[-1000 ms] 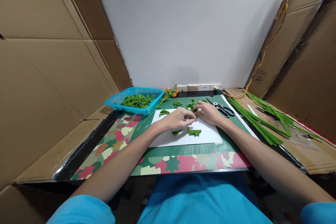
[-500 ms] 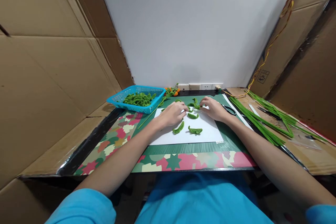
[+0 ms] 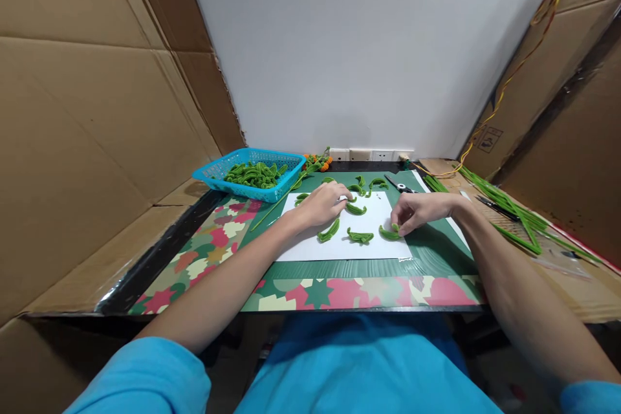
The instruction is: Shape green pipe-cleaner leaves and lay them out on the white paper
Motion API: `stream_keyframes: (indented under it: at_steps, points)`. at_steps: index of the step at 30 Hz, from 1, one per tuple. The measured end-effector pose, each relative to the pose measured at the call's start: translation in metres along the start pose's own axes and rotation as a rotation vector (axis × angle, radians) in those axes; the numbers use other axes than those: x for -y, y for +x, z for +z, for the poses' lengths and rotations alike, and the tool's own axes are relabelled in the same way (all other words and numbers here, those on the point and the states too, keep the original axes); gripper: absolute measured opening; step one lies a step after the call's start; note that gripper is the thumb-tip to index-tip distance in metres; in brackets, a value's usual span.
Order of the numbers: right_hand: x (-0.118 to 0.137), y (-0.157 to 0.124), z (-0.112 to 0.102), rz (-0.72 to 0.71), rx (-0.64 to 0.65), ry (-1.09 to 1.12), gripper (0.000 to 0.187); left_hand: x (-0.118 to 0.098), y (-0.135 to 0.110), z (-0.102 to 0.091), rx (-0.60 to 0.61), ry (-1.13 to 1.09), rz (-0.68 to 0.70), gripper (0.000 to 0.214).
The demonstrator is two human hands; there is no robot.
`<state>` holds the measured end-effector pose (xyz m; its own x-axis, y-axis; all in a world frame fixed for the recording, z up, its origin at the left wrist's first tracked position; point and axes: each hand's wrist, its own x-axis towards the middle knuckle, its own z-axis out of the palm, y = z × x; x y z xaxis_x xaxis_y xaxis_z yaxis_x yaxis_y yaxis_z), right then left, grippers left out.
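Several green fuzzy leaf pieces lie on a white sheet (image 3: 310, 247) on the green mat (image 3: 427, 253). My right hand (image 3: 418, 210) pinches one green leaf piece (image 3: 389, 233) at the sheet's right edge, touching the paper. My left hand (image 3: 324, 202) rests on the sheet's far left part with fingers curled, its fingertips at another leaf piece (image 3: 356, 209). Two more leaf pieces, one (image 3: 328, 231) and the other (image 3: 360, 236), lie between the hands.
A blue basket (image 3: 214, 173) of green leaf pieces stands at the far left. Scissors (image 3: 398, 184) lie behind my right hand. Long green stems (image 3: 504, 207) lie on the right. An orange flower stem (image 3: 316, 163) is near the wall sockets. Cardboard walls rise on both sides.
My right hand has come back from the far pile toward me and to the right, bringing a leaf piece down onto the sheet's right edge. My left hand stayed about where it was.
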<state>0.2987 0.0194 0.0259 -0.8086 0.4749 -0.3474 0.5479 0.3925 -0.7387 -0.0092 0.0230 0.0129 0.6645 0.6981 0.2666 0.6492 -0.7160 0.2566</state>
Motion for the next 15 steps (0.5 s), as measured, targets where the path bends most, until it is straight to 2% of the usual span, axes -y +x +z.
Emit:
stream_keyframes:
  at_steps: [5,8,10,13,15]
  points:
    - [0.022,0.003,0.006,-0.016,0.044,-0.025,0.040,0.000,0.005,0.003,-0.013,-0.012,-0.018,0.024]
    - [0.025,0.002,0.004,-0.035,-0.045,-0.032,0.039,-0.001,0.007,0.004,0.002,-0.004,-0.003,0.022]
    - [0.020,0.005,0.003,-0.048,-0.235,-0.068,0.035,-0.002,0.009,0.005,0.006,-0.001,-0.004,0.022]
    - [0.008,0.022,0.006,-0.078,-0.655,-0.176,0.031,-0.002,0.012,0.007,0.002,-0.002,-0.013,0.023]
    - [0.002,0.037,0.013,-0.081,-0.808,-0.217,0.024,-0.002,0.012,0.008,-0.005,-0.003,-0.015,0.023]
